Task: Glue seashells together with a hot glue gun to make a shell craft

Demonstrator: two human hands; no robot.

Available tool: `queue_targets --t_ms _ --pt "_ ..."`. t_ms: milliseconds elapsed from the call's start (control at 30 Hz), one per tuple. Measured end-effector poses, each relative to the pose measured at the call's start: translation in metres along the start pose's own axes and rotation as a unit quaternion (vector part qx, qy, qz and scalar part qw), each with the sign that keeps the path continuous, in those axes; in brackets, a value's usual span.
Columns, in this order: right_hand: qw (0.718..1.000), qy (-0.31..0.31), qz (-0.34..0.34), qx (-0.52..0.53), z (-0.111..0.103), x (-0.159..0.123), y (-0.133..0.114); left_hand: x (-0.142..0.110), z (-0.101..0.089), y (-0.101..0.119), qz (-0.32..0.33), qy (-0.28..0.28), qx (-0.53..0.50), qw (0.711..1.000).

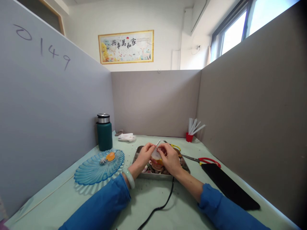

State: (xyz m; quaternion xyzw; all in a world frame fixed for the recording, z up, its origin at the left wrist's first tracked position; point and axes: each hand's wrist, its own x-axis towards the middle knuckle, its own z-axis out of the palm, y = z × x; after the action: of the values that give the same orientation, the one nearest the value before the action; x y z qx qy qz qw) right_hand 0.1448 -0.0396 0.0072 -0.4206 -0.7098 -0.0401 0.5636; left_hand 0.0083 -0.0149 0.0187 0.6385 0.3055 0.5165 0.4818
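Note:
My left hand (143, 157), with a pale green bangle at its wrist, is closed with thumb and fingertips pinched together. Meeting it from the right is my right hand (170, 159), also closed in a pinch. A thin white stick (158, 142) pokes up between the fingertips. Just below them is a whitish, translucent piece (155, 155); which hand grips it is hard to tell. Both hands are over a metal tray (157, 176) filled with shells and stones (153, 166), partly hidden by them. A yellow bit shows under the fingers.
A blue scalloped plate (92, 174) holds an orange shell (110, 156) and a spotted one. Behind it stands a green bottle (104, 136). White sticks fill a red cup (189, 137). Red-handled scissors (208, 160), a black slab (230, 187) and a black cord (161, 207) lie nearby.

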Motion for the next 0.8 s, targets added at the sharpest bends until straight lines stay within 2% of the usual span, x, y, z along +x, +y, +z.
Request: queue_targets --t_ms 433,633,800 --pt "1.0 0.0 0.001 -0.008 -0.0011 -0.0005 -0.0037 0.0006 -0.0011 0.0001 0.011 0.016 0.039 0.999" --pt "1.0 -0.001 0.006 -0.008 -0.0008 -0.0004 -0.0032 0.0003 -0.0008 -0.0013 0.017 -0.016 0.014 1.0" --pt "1.0 -0.001 0.005 -0.006 -0.0004 -0.0005 -0.003 0.0022 -0.0011 -0.0046 0.03 -0.007 0.023 0.999"
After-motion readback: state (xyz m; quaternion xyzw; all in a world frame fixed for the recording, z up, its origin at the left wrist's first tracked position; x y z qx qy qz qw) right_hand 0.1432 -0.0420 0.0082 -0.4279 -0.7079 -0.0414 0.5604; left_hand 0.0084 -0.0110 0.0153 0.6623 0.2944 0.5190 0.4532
